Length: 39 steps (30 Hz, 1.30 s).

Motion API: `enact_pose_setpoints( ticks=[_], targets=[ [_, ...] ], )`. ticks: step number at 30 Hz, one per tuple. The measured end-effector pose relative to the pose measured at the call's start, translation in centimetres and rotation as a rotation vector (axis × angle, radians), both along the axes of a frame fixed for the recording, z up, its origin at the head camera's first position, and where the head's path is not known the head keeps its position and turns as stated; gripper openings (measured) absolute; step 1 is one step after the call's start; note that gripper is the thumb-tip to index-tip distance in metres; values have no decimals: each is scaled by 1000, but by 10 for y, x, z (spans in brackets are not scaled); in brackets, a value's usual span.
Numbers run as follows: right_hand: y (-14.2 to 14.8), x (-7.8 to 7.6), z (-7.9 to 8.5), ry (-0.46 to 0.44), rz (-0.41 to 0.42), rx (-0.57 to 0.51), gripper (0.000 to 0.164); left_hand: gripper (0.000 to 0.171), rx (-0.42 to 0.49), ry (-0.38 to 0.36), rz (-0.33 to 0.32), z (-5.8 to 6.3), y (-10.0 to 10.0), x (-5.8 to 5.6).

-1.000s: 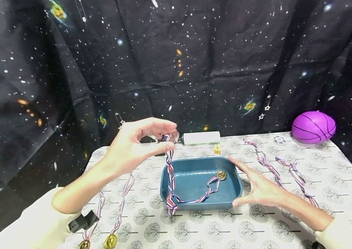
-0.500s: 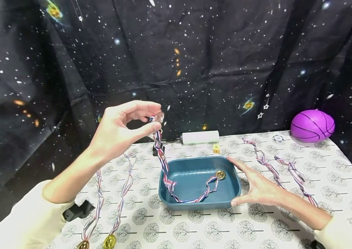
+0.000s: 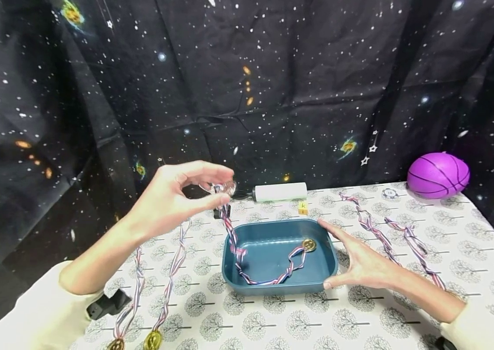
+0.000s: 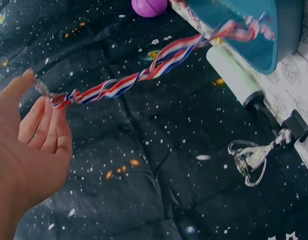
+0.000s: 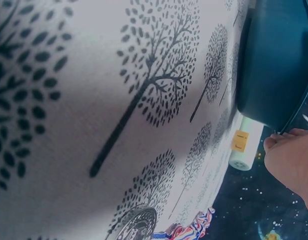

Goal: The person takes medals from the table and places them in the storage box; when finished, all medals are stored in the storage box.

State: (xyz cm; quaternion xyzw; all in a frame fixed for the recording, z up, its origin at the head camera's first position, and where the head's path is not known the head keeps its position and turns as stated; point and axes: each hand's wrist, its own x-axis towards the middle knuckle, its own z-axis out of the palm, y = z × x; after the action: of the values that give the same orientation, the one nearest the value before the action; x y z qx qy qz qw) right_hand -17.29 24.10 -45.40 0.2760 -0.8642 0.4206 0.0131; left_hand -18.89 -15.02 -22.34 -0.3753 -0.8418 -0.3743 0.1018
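Observation:
My left hand (image 3: pixel 177 197) pinches a shiny medal (image 4: pixel 41 86) between thumb and fingertips, raised left of the blue plastic tub (image 3: pixel 279 290). Its twisted red, white and blue ribbon (image 3: pixel 227 221) slants down over the tub's left side, the loose end inside. A gold medal (image 3: pixel 309 244) lies in the tub, its ribbon (image 3: pixel 290 267) running along the floor toward that loose end. My right hand (image 3: pixel 362 260) holds the tub's right end, thumb at the near corner and fingers at the far corner. The right wrist view shows only part of this hand and the tub.
Two gold-coloured medals (image 3: pixel 153 340) with ribbons lie front left. Ribbons (image 3: pixel 421 255) lie to the right, a silver medal (image 5: pixel 136 225) among them. Behind the tub are a silver trophy (image 4: pixel 254 155), a white roller (image 3: pixel 280 192) and a yellow letter block (image 3: pixel 302 208). A purple ball (image 3: pixel 438 175) sits back right.
My left hand has moved left, rising and then dropping partway. The hanging ribbon's end has swung from the tub's front rim to inside its left end. My right hand stays at the tub.

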Motion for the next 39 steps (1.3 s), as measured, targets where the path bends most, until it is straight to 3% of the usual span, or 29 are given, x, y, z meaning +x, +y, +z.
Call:
enact_pose_setpoints(
  ticks=[4,7,12,18,25,32,39],
  targets=[
    [0,0,1,-9,2,-3,133,38,-81,-49,-90,-13,7,6],
    [0,0,1,-8,0,1,134,39,-133,-120,-146,-29,16,8],
    [-1,0,2,-6,-7,9,134,39,-158,-190,-168,-63,39,8],
    [-2,0,2,-23,-14,9,134,33,-86,-160,-130,-107,70,-4],
    [-2,-1,1,-18,-11,21,132,30,-108,-156,-43,-151,102,-22],
    [-2,-1,1,-30,-7,22,131,29,-237,-47,41,-189,128,-39],
    [-3,-1,3,-45,-1,8,131,30,-362,1,144,-210,144,-49]
  ],
)
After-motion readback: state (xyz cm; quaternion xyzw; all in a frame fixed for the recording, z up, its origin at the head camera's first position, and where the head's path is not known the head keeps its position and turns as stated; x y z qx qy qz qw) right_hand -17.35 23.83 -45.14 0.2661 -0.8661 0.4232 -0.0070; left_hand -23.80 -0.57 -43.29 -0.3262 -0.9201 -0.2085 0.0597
